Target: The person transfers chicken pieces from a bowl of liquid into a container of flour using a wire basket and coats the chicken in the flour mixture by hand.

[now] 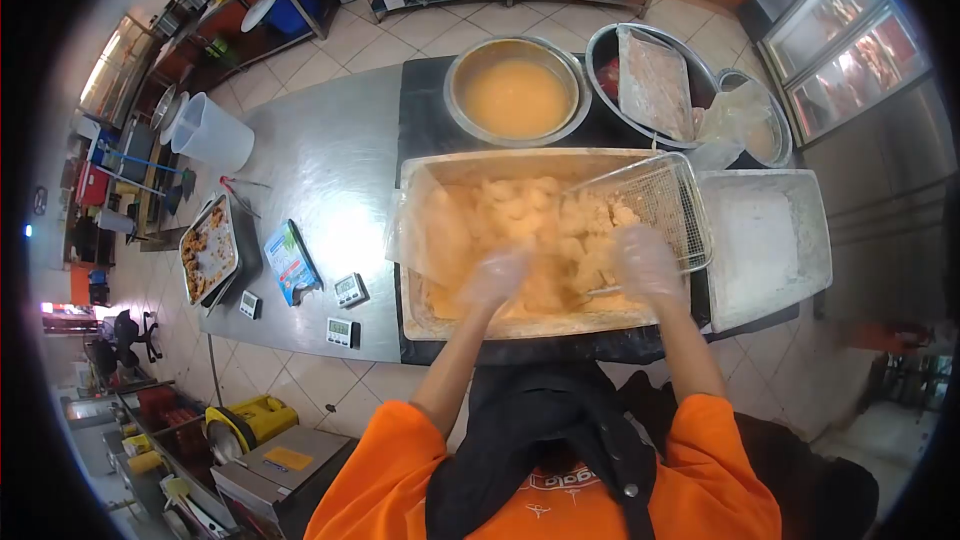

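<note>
A large rectangular tub (545,331) holds orange-tinted flour with coated pieces (515,200) in it. Both my hands wear clear plastic gloves and are smeared by motion. Low over the flour, at the middle of the tub, is my left hand (497,275); its fingers do not show clearly. My right hand (648,260) is over the tub's right side, beside a wire basket (672,202) that rests tilted across the right rim. Coated lumps (598,220) lie at the basket's left part. A clear plastic sheet or bag (425,225) hangs over the tub's left end.
Behind the tub stand a bowl of orange batter (515,95) and a wide bowl with a wrapped pack (655,85). A white tray (770,245) is at right. Leftward are timers (340,332), a blue packet (292,260), a tray of fried bits (210,250) and a white bucket (212,132).
</note>
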A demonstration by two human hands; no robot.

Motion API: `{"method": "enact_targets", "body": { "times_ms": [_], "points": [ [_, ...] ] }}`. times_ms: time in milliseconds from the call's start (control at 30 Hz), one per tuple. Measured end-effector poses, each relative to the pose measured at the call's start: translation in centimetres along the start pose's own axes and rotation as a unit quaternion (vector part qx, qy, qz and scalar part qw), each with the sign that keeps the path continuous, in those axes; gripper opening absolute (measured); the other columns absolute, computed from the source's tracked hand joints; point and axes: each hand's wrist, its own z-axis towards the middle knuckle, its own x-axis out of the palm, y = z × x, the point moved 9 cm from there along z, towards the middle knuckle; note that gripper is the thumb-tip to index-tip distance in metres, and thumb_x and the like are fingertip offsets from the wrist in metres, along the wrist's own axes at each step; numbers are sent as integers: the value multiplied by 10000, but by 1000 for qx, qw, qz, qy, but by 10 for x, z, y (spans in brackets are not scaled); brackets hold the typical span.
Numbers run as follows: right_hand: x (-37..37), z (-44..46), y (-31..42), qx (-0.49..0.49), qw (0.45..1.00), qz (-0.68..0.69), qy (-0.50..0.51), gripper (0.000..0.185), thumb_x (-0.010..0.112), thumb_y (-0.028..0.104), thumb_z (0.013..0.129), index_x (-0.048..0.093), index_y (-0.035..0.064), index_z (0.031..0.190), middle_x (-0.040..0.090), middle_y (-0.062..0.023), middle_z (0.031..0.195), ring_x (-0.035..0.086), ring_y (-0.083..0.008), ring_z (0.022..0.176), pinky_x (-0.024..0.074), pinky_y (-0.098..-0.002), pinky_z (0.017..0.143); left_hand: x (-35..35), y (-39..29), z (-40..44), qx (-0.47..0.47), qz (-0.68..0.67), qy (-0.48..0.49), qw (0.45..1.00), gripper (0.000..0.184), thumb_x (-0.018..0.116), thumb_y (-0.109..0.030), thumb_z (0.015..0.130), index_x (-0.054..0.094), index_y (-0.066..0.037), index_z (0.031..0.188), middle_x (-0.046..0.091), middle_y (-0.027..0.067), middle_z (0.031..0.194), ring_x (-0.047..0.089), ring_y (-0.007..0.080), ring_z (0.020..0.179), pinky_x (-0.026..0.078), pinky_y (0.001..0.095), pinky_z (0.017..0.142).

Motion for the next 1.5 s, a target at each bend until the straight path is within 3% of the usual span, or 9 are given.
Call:
{"method": "enact_targets", "body": {
  "times_ms": [267,733,900,1033,1100,1167,1267,1433,1500],
  "points": [
    [38,-6,40,-64,994,-25,84,155,535,137,822,626,11,828,624,-175,839,646,-326,817,514,-435,714,27,-46,29,7,177,-108,978,171,558,-207,823,687,-102,782,679,115,705,679,263,660,533,410,563],
    [-9,-15,-12,29,974,175,-141,153,545,87,776,627,17,884,608,-173,823,623,-299,783,501,-380,683,-65,-59,8,74,25,-129,989,231,535,-285,878,684,-108,878,660,177,797,643,353,769,504,450,694],
    [61,8,1,45,725,685,56,346,586,153,849,607,-6,1156,649,-112,982,607,-191,897,471,-291,793,-52,-65,3,36,-83,53,995,303,535,-360,891,688,-108,962,658,200,927,632,352,882,487,427,746],
    [65,-7,19,255,686,679,53,372,576,165,879,566,-1,1212,624,-91,1080,587,-181,964,457,-283,831,-34,-66,-7,-2,-103,75,992,463,458,-469,928,687,-79,1027,661,181,987,631,257,885,479,373,801],
    [77,-5,21,251,659,706,66,411,565,174,898,514,6,1270,580,-111,1156,566,-169,1008,459,-279,838,-25,-45,-10,-108,-279,40,953,492,436,-493,943,683,-80,1046,663,166,990,627,243,899,479,368,812],
    [65,-2,28,256,684,677,86,434,566,188,906,491,10,1295,575,-120,1157,565,-169,1008,469,-285,832,5,-23,-12,-210,-738,-14,641,495,461,-557,926,648,-141,1116,661,88,1041,616,242,962,487,404,839],
    [61,7,36,179,737,647,83,389,587,216,893,545,6,1218,609,-106,1026,583,-171,900,491,-299,776,18,-37,-10,-154,-891,35,426,531,408,-548,953,554,-121,1231,603,65,1173,567,255,1053,469,377,831],
    [35,18,20,155,846,500,102,262,649,254,841,676,3,910,653,-89,778,624,-216,672,523,-330,665,-9,-24,6,-176,-927,-18,330,494,478,-493,941,518,-123,1267,573,76,1208,541,262,1101,471,408,915],
    [54,22,54,-154,981,-117,13,206,652,218,814,677,16,777,666,-134,775,642,-287,621,532,-341,640,-20,-13,8,-175,-919,-39,350,474,507,-460,937,515,-122,1269,578,74,1194,546,264,1097,471,419,934]
  ]
}}
